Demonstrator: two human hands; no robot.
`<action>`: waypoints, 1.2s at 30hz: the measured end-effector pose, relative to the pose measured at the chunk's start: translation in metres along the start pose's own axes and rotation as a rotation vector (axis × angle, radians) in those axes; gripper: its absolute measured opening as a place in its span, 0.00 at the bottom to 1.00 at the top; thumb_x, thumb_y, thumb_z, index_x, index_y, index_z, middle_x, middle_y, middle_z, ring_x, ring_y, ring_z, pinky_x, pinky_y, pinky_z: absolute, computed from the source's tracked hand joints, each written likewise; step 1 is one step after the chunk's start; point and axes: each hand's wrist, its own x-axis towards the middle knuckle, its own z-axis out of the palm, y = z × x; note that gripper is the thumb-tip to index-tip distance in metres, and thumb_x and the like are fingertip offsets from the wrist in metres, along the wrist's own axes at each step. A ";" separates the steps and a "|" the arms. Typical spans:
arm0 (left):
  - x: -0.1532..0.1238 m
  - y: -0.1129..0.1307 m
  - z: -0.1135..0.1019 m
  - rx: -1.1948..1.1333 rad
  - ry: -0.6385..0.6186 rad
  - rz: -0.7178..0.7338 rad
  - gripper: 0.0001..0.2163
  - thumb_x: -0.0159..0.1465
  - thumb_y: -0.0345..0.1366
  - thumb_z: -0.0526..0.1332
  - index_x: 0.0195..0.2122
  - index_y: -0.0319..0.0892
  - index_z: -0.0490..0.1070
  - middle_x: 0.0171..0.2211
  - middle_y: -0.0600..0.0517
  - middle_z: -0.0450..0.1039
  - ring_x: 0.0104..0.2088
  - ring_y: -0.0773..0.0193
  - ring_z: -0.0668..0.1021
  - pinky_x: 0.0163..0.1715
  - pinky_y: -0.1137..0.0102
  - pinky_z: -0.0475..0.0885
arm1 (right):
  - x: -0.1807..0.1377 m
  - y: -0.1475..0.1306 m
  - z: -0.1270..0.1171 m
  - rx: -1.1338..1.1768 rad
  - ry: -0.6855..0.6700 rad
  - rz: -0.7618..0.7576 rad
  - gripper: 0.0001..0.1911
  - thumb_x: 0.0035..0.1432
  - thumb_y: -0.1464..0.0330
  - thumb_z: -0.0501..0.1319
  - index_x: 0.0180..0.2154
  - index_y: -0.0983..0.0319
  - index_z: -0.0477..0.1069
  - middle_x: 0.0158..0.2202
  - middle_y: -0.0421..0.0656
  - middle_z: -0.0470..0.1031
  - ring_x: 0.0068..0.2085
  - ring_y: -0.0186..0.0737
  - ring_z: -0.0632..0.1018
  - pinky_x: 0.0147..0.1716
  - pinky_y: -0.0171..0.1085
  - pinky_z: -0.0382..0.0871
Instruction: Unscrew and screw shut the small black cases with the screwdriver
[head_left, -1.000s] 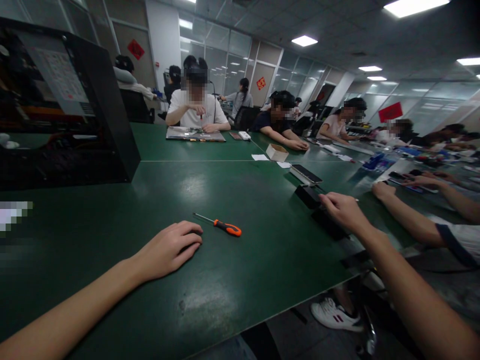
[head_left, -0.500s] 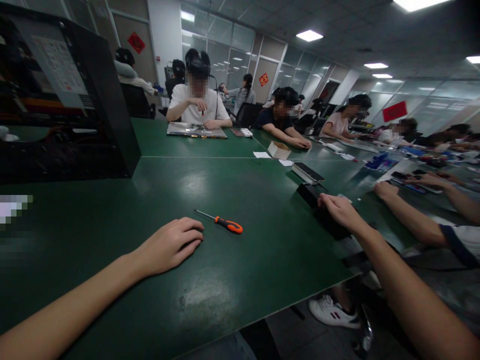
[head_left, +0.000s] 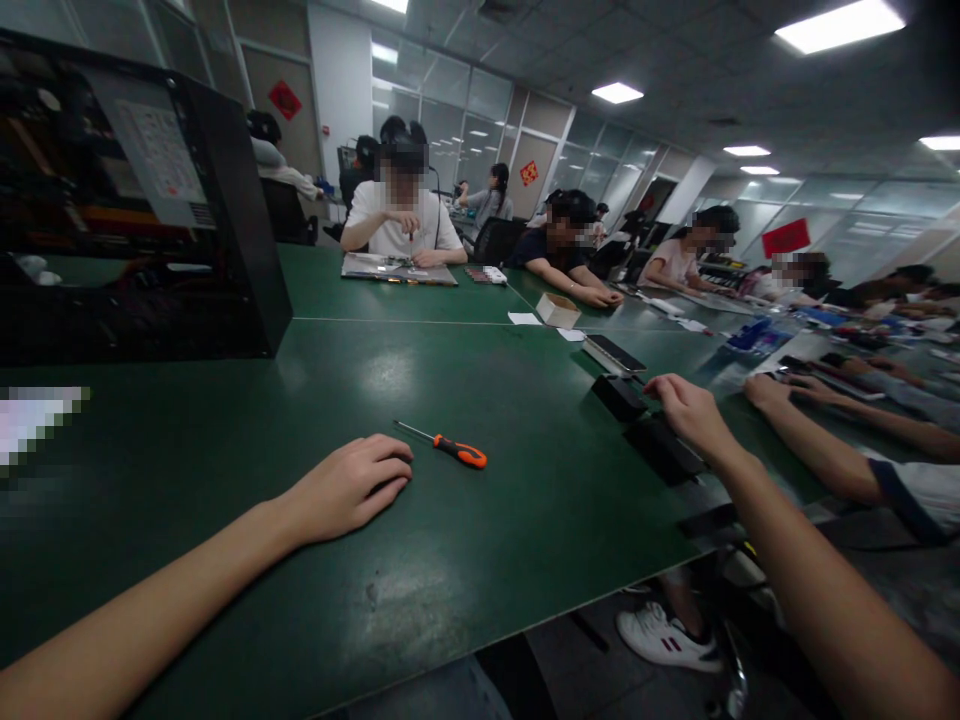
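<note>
My left hand (head_left: 349,490) lies palm down on the green table (head_left: 465,560), fingers loosely bent and holding nothing. Just beyond its fingertips lies a small screwdriver (head_left: 450,448) with an orange and black handle, its tip pointing left. My right hand (head_left: 686,410) reaches out to the right and rests, fingers draped, on top of a flat black block (head_left: 664,450) near the table's right edge. A second black block (head_left: 616,393) sits just left of those fingers. Nothing shows inside either hand.
A tall black case (head_left: 135,210) stands at the back left. A phone on a stand (head_left: 615,352) and a small cardboard box (head_left: 559,308) lie further back. Another person's forearm (head_left: 817,445) lies to the right. Several people sit working along the far side.
My right hand has shifted slightly to the right on the black block. The left hand and the screwdriver have stayed in place; the view has swung a little.
</note>
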 end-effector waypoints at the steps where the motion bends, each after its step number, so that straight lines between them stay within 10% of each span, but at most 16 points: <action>1: 0.000 0.000 0.000 0.000 -0.001 0.000 0.11 0.72 0.33 0.54 0.45 0.43 0.77 0.51 0.46 0.75 0.50 0.55 0.78 0.51 0.62 0.74 | 0.008 -0.002 -0.001 -0.029 -0.021 0.007 0.19 0.66 0.57 0.48 0.36 0.60 0.72 0.40 0.54 0.79 0.43 0.50 0.78 0.44 0.44 0.68; 7: -0.001 0.000 0.000 0.000 -0.024 -0.009 0.11 0.73 0.33 0.54 0.45 0.43 0.77 0.51 0.45 0.75 0.50 0.54 0.78 0.52 0.60 0.73 | 0.046 -0.020 0.011 -0.202 -0.228 0.094 0.13 0.50 0.57 0.67 0.27 0.59 0.70 0.28 0.48 0.77 0.31 0.48 0.78 0.32 0.41 0.67; 13: -0.003 0.001 0.002 -0.016 -0.026 -0.020 0.11 0.73 0.33 0.54 0.46 0.44 0.77 0.51 0.45 0.75 0.52 0.53 0.78 0.53 0.58 0.73 | 0.042 -0.067 0.020 -0.276 -0.292 0.029 0.10 0.48 0.66 0.67 0.24 0.59 0.66 0.25 0.45 0.74 0.29 0.46 0.75 0.28 0.38 0.62; 22: -0.005 -0.003 0.004 -0.284 0.213 -0.273 0.28 0.68 0.40 0.63 0.67 0.46 0.56 0.58 0.43 0.72 0.53 0.53 0.77 0.51 0.58 0.75 | -0.051 -0.246 0.025 0.185 -0.438 -0.610 0.10 0.61 0.61 0.63 0.38 0.59 0.66 0.36 0.43 0.76 0.34 0.40 0.74 0.34 0.38 0.63; 26: -0.001 -0.001 -0.002 -0.345 0.226 -0.271 0.20 0.66 0.42 0.65 0.58 0.45 0.69 0.52 0.45 0.76 0.50 0.52 0.79 0.52 0.59 0.74 | -0.087 -0.303 0.057 0.283 -0.549 -0.837 0.09 0.61 0.64 0.64 0.40 0.60 0.67 0.38 0.44 0.76 0.36 0.41 0.75 0.34 0.38 0.64; 36: 0.001 -0.012 -0.010 -0.404 0.115 -0.430 0.16 0.65 0.44 0.66 0.52 0.45 0.77 0.50 0.48 0.80 0.49 0.53 0.81 0.52 0.59 0.74 | -0.050 -0.254 0.076 0.296 -0.552 -0.752 0.19 0.66 0.54 0.60 0.49 0.63 0.72 0.45 0.50 0.78 0.44 0.46 0.77 0.43 0.42 0.69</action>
